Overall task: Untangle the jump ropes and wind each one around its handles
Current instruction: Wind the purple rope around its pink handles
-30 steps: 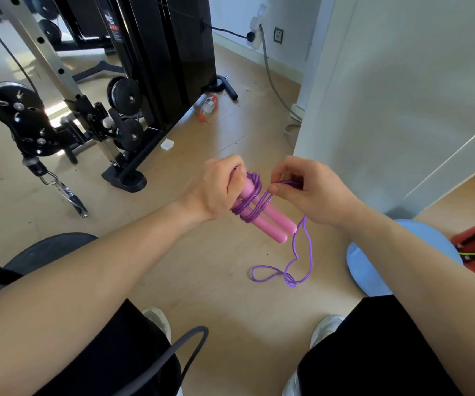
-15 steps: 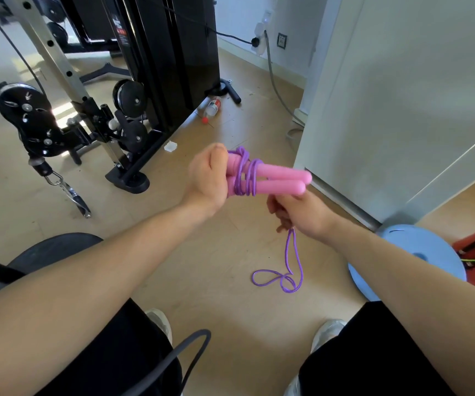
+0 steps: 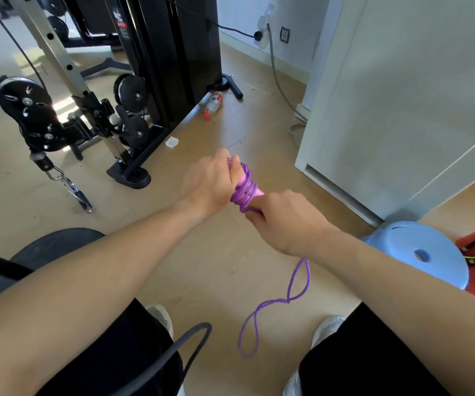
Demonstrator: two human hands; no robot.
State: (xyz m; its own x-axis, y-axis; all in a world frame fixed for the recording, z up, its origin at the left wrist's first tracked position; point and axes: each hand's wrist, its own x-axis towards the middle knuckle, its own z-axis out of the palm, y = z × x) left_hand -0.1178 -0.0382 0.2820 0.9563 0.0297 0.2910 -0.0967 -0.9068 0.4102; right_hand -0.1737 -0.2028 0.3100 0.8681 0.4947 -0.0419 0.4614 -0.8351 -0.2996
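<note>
Two pink jump-rope handles [image 3: 255,190] lie side by side in front of me, with several turns of purple rope [image 3: 243,192] wound round their middle. My left hand [image 3: 212,182] grips their far end. My right hand [image 3: 286,221] is closed over their near end and pinches the rope where it leaves the coil. The loose rest of the purple rope [image 3: 273,302] hangs below my right wrist in a twisted double loop above the floor. A dark grey rope or cord [image 3: 179,347] loops across my left thigh.
A black cable machine [image 3: 156,67] with pulleys and a hanging clip [image 3: 73,190] stands at the left. A white cabinet [image 3: 402,95] rises at the right. A blue plastic stool [image 3: 419,252] sits by my right knee. A small bottle [image 3: 215,101] lies on the wooden floor.
The handles have tipped from level to pointing down towards me. My right hand has come up from under them onto their near end, and more rope is wound on the coil.
</note>
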